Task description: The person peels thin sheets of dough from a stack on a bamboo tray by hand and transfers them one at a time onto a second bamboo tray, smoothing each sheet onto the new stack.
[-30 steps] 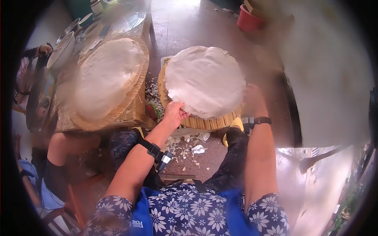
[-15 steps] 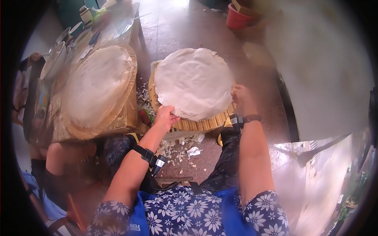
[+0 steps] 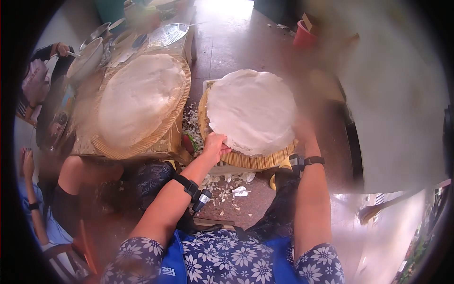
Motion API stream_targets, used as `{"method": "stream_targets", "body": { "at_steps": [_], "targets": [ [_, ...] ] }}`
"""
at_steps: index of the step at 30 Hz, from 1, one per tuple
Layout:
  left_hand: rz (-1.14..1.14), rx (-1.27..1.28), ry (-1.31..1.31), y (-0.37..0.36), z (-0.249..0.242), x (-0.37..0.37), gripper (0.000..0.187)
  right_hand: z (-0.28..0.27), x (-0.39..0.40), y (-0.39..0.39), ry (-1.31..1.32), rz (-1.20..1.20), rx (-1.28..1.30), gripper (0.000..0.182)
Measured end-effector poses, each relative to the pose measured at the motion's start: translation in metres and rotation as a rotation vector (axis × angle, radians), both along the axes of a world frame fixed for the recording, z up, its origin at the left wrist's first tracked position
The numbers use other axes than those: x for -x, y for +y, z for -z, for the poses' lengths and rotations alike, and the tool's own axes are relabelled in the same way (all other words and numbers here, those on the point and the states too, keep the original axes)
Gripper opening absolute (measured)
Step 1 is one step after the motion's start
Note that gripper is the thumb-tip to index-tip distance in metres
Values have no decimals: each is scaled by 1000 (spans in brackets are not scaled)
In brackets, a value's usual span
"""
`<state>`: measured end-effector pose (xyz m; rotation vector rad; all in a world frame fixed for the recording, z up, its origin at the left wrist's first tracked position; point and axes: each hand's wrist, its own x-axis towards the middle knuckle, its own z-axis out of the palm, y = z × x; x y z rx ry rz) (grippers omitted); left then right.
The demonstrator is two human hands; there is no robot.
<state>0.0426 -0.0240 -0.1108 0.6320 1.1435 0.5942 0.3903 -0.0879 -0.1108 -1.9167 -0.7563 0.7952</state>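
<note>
A thin, round, white dough-like sheet (image 3: 253, 111) lies over a round slatted bamboo mat (image 3: 255, 162) in front of me. My left hand (image 3: 216, 146) is closed at the sheet's lower left edge, pinching it between thumb and fingers. At the right edge is my right hand (image 3: 305, 128); haze on the lens blurs it, but its fingers look curled on the rim. Beneath the mat, part of a pale support (image 3: 227, 169) shows.
To the left, a wooden table (image 3: 172, 149) bears a second white sheet (image 3: 142, 97) on a slatted mat, with bowls behind. White scraps (image 3: 240, 191) litter the floor. A large pale surface (image 3: 397, 118) stands at right. Another person's hand (image 3: 62, 49) is at far left.
The whole view has shifted, so the mats and table appear farther right and a little lower. Both my hands stay at the same edges of the sheet.
</note>
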Motion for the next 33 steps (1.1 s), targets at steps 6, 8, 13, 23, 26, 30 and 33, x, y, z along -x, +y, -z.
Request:
{"method": "stream_targets", "body": {
  "at_steps": [6,8,13,23,26,30,33],
  "targets": [
    [23,-44,85,0,7,-1,22,-35,26,3,-19,94,9,39],
    [4,-58,106,0,6,0,21,-32,27,4,29,130,-8,40],
    [-73,-70,137,4,16,1,26,-23,21,3,59,155,-15,40],
    [-87,-231,363,-1,-1,0,43,-18,24,-2,-600,124,159,42],
    [-96,-283,373,-1,3,0,50,-24,22,4,-811,100,98,42],
    [-104,-262,391,0,4,-3,52,-51,46,7,-535,-99,22,37],
    [-101,-259,372,0,8,-2,58,-37,53,8,-191,-291,109,29]
  ]
}}
